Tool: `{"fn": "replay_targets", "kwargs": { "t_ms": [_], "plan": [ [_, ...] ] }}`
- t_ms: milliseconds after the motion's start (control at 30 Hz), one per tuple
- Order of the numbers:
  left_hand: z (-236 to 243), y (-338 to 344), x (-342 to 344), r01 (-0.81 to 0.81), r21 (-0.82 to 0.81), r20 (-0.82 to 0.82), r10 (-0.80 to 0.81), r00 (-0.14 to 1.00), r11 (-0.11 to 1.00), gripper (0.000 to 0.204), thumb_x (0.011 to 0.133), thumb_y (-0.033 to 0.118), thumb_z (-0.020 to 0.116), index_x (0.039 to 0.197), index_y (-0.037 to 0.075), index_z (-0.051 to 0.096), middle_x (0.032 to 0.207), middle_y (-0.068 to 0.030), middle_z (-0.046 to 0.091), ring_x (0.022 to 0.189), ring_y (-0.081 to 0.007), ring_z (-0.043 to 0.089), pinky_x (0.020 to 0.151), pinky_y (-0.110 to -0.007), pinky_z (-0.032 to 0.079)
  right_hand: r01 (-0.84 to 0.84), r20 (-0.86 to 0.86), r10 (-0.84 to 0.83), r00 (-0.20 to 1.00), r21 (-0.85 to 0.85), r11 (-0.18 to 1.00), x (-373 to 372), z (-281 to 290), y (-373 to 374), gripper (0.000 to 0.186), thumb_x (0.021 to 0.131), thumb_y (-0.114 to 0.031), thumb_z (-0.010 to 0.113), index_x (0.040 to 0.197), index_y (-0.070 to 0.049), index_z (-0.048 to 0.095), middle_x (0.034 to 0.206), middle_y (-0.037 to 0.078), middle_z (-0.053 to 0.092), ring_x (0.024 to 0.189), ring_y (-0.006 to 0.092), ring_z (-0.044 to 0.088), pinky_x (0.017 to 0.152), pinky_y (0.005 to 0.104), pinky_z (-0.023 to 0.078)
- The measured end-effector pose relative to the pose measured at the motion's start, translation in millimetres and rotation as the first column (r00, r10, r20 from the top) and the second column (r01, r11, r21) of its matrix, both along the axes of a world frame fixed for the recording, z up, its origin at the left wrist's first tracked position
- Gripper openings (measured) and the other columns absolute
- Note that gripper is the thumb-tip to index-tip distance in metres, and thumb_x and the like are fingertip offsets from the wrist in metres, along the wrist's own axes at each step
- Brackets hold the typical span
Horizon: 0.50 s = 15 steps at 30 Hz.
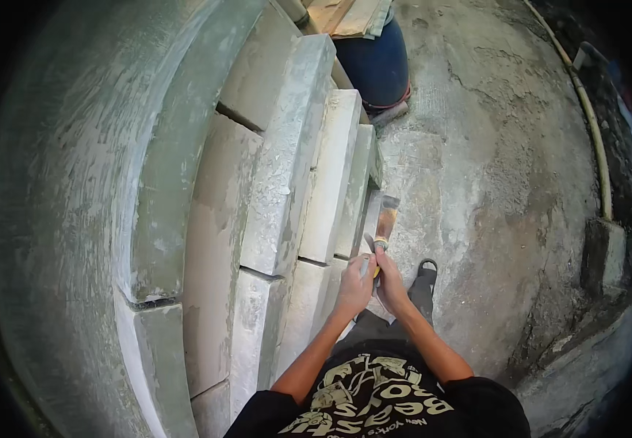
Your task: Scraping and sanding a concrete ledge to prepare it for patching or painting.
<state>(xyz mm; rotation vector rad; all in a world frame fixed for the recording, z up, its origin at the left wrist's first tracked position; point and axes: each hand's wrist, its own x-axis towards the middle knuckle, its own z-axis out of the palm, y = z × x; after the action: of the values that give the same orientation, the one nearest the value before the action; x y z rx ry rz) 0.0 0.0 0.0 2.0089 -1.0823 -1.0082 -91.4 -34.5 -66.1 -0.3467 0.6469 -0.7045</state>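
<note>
My two hands meet in front of my body, beside the stacked pale blocks. In my right hand (391, 283) is the handle of a putty knife, the thumb lying along it. The putty knife (386, 221) points away from me and has a rusty brown blade with a grey tip. My left hand (356, 283) is closed right against the right one. A small pale bluish piece shows between its fingers, and a narrow grey tip sticks out just above; I cannot tell what they belong to.
Long pale blocks (268, 212) rise in steps on my left, with dark gaps between them. A blue barrel (374, 62) with boards (349, 18) on top stands ahead. Rough concrete floor (476, 182) lies to the right, with a pipe (593, 117) along its far side.
</note>
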Motion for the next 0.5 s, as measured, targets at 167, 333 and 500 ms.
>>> {"fn": "replay_targets", "kwargs": {
  "t_ms": [167,333,500],
  "plan": [
    [-64.7,-8.2,-45.7,0.368,0.142,0.116,-0.384,0.916,0.919,0.03,0.101,0.031,0.052,0.104,0.004,0.065,0.096,-0.0272,0.066,0.094,-0.0451,0.066,0.081,-0.054,0.051,-0.081,-0.519,-0.029,0.854,-0.189,0.979,-121.1,-25.4,-15.3,0.041,0.105,-0.037,0.053,0.082,-0.004,0.06,0.075,0.001,0.061,0.068,0.0091,0.056,0.063,0.0263,0.043],
    [-111.7,-32.7,-32.3,0.264,0.157,0.239,-0.296,0.925,0.952,0.019,0.093,0.022,0.057,0.108,0.014,0.066,0.098,-0.021,0.069,0.094,-0.0451,0.066,0.083,-0.055,0.051,-0.509,-0.897,-0.369,0.241,-0.441,0.739,-268.6,-123.3,-48.9,0.03,0.096,-0.028,0.06,0.084,0.0,0.065,0.062,0.009,0.061,0.056,0.0187,0.06,0.054,0.036,0.046],
    [-167.6,-18.6,-8.3,-0.098,0.22,0.357,0.014,0.934,0.971,0.021,0.091,0.021,0.058,0.108,0.012,0.066,0.1,-0.0219,0.07,0.096,-0.0461,0.065,0.084,-0.055,0.051,-0.724,-0.992,0.111,-0.053,0.115,0.68,-406.2,-129.0,-146.5,0.025,0.085,-0.024,0.059,0.095,-0.003,0.07,0.077,0.019,0.071,0.068,0.0324,0.072,0.058,0.0453,0.058]
  ]
}}
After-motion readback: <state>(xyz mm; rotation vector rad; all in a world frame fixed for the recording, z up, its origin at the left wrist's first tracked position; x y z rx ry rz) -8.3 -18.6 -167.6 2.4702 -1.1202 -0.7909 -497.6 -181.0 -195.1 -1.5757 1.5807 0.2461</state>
